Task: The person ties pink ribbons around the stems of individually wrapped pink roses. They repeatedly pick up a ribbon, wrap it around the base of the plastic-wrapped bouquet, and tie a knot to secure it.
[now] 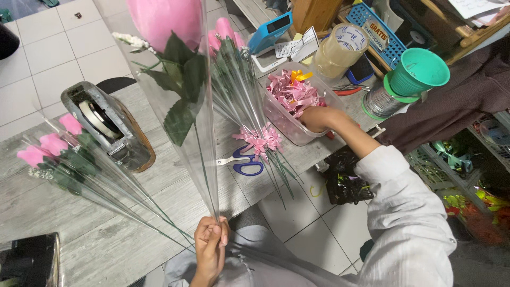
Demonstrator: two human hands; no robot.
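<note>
Our left hand point(211, 245) grips a cellophane-wrapped pink rose point(175, 64) by its stem; our right hand point(317, 118) reaches into the ribbon-bow container point(281, 119), fingers hidden.

Workroom corner, seen from above.
Grey wood-grain table point(106, 234) over a white tiled floor point(48, 48); cluttered wooden shelving point(467, 32) at the far right, possibly a desk edge. Even, soft light, source unseen.

Even, bright indoor light, soft shadows only. Glare streaks on the clear wrap point(204, 133). Wide-angle bend at edges; near pink flower point(162, 18) blurred
</note>
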